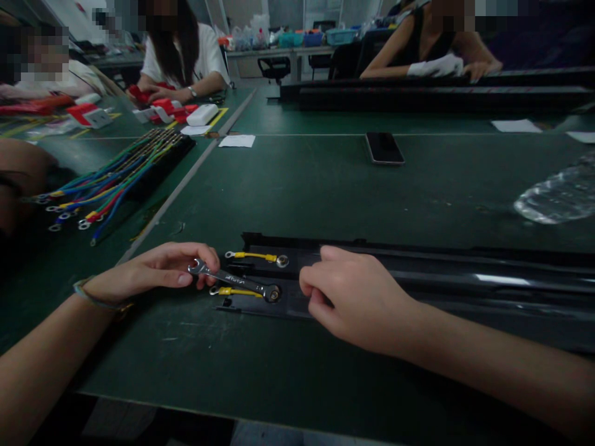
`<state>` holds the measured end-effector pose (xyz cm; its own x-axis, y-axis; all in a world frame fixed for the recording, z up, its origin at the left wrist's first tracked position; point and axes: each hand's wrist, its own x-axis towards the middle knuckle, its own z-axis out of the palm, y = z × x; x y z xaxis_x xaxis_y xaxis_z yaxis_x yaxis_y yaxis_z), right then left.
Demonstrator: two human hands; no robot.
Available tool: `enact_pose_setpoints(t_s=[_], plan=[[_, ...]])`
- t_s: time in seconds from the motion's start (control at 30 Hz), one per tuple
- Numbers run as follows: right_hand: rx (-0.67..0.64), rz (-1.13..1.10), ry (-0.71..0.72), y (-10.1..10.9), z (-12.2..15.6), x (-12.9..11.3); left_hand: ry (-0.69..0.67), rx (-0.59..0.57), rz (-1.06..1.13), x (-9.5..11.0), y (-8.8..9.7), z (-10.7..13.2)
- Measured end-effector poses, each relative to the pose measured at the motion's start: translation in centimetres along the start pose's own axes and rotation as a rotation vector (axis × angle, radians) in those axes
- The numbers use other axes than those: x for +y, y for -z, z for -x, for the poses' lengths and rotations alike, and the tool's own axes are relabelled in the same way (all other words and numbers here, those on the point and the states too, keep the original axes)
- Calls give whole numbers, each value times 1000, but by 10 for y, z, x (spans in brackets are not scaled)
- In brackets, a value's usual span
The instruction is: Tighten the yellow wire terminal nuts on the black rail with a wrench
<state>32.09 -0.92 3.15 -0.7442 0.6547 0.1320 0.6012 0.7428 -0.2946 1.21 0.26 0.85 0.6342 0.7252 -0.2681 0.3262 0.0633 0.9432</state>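
Observation:
My left hand is closed around the open-jaw end of a steel combination wrench. The wrench's ring end sits over a fastener at the end of the lower yellow wire. Above it, another short yellow wire with ring terminals is fixed by a round metal fastener. Both wires lie at the left end of a long black channel-shaped profile. Over the profile, just right of the fasteners, my right hand has its fingers curled in; whatever they may hold is hidden.
Coloured wires with ring terminals lie in a bundle at left. A phone, a paper slip and a clear plastic bottle rest on the green table. Other people sit across, near red-and-white parts and black profiles.

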Motion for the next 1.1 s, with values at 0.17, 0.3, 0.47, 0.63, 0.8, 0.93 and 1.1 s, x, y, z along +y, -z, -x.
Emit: enact_pose_setpoints(t_s=[0.17,0.3,0.47,0.63,0.8,0.93,1.1], plan=[[-16,9,0,0,0,0,-12,17,26,0,-1,-1],[-17,2,-3,0,-1,0,-8,17,33,-4,1,1],[-2,-9,-3,0,-1,0,-1,-8,2,-7,6,3],[2,-20,-1,0,0,0,-15,-83,8,-3,6,4],[3,-13,0,0,0,0,-59,-104,50,1,2,4],[3,-1,-1,-1,0,0,-97,-151,48,2,1,5],[-2,-3,1,0,-1,0,-116,-193,38,3,0,5]])
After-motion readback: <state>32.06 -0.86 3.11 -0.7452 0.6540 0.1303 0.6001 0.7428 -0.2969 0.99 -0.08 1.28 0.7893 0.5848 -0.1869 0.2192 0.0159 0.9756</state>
